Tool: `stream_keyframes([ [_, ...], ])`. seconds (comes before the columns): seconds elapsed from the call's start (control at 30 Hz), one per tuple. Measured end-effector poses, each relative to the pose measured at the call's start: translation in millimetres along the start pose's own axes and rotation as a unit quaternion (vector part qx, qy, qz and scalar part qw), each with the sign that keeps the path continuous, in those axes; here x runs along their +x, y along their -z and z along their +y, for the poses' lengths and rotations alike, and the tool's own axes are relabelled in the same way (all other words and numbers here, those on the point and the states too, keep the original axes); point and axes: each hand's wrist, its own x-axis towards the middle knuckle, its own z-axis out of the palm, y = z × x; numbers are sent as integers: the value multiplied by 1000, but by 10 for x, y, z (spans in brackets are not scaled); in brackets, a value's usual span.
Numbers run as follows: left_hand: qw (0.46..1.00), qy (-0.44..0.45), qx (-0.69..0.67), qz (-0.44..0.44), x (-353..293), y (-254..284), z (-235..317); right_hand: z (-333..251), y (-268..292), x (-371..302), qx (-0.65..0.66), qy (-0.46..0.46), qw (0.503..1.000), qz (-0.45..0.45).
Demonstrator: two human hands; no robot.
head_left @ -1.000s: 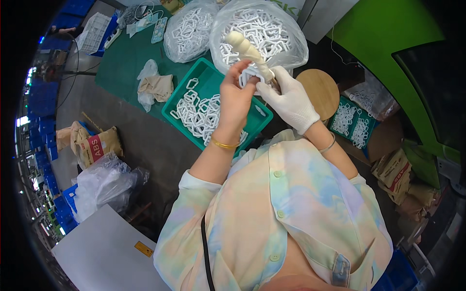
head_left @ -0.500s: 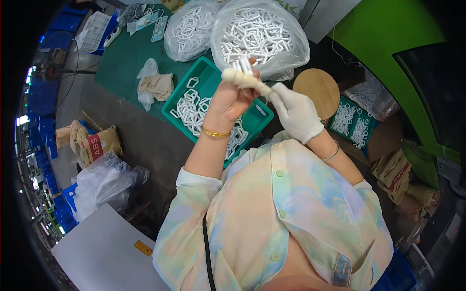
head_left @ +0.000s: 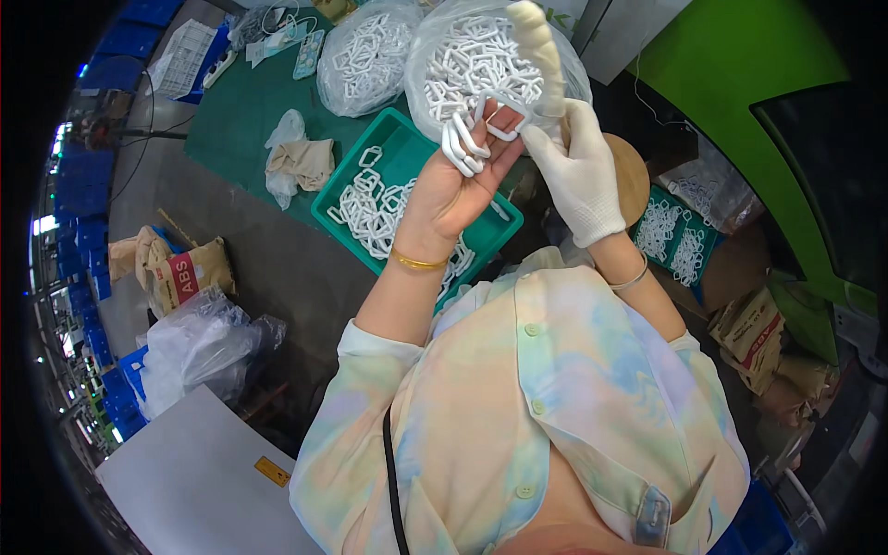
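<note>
My bare left hand [head_left: 453,190], palm up above the green bin, has its fingers curled round several white plastic links [head_left: 462,146]. A single white link [head_left: 502,115] stands tilted at its fingertips. My right hand [head_left: 578,176], in a white glove, grips a cream-coloured knobby stick [head_left: 539,46] pointing up and away from me. The glove's fingertips come close to that single link; whether they touch it I cannot tell. Under my left hand, the green bin [head_left: 504,236] holds a heap of white links [head_left: 370,208]. The stick partly covers a clear bag of links [head_left: 453,69].
Another bag of white links [head_left: 365,60] stands at the far side of the green table [head_left: 231,129]. A beige cloth [head_left: 303,165] lies left of the bin. At right are a round wooden stool top [head_left: 629,180], a smaller link tray [head_left: 659,227] and a green machine [head_left: 740,55].
The stick has swung from lying across my left hand to pointing up and away. My right hand has shifted slightly right. The links in my left hand are now fanned out, one apart.
</note>
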Motion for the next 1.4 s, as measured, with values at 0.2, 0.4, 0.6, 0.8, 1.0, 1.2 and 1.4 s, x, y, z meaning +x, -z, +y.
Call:
stream_keyframes([
  [0.2, 998, 44, -32, -41, 41, 41, -10, 0, -90, -51, -96, 11, 995, -6],
  [0.4, 999, -26, 15, -23, 11, 8, -19, -50, -70, -67, -97, 17, 995, 6],
  [0.6, 997, -63, -16, -30, -12, -67, 44, 145, 75, 23, -102, 24, 991, 80],
  [0.8, 990, -82, -62, -95, 35, 117, 126, 176, 144, -164, -152, -35, 986, -60],
  [1.0, 997, -65, -24, -39, -13, 3, 158, 206, 225, -83, -163, -14, 986, -26],
  [1.2, 990, -55, -91, -92, 40, 148, 157, 40, 2, -272, -200, 47, 970, -131],
  [1.4, 994, -66, -67, -49, 7, 54, 209, 85, 88, -198, -198, 2, 977, -83],
])
